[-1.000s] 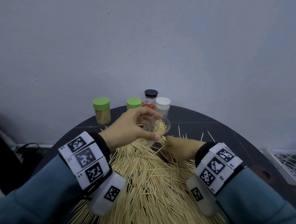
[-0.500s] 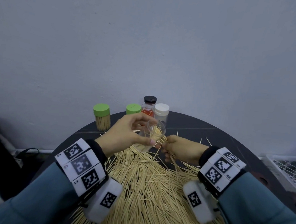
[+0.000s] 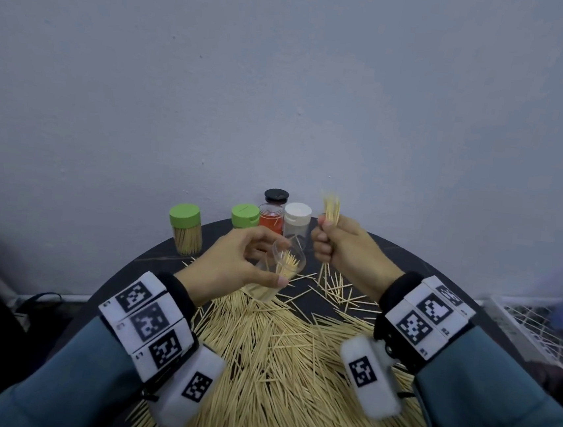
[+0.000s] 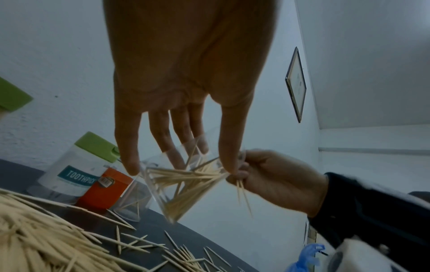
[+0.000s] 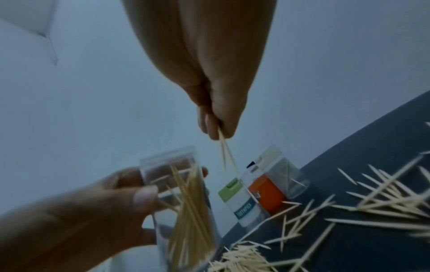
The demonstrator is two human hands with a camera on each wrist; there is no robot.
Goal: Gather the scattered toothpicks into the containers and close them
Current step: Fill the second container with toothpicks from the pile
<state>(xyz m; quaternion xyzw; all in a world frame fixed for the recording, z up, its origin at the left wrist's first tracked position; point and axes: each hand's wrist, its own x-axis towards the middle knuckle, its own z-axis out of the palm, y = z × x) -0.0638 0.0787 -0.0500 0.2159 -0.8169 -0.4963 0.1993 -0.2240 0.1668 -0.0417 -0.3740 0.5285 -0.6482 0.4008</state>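
The left hand point(image 3: 234, 264) holds a clear open container point(image 3: 276, 274) above the counter point(image 3: 406, 259), thumb on one side and fingers on the other. The container is tilted and has a loose bunch of toothpicks inside, not full. The right hand point(image 3: 342, 245) is a closed fist around a small bundle of toothpicks point(image 3: 331, 208); the ends stick out above and below the fist, just right of the container's mouth.

At the far edge of the counter, near the wall, stand the other containers: a green-lidded one point(image 3: 185, 230) full of toothpicks at the left, then another green-lidded one point(image 3: 245, 216), one with an orange label point(image 3: 271, 217), one with a black lid point(image 3: 276, 196) behind it, and one with a white lid point(image 3: 297, 221). What is in these four I cannot tell well.

A large pile of toothpicks point(image 3: 275, 367) covers the near half of the round dark counter, up to the near edge. Between the pile and the standing containers there are only scattered single toothpicks point(image 3: 338, 287), and the right side of the counter has open surface.
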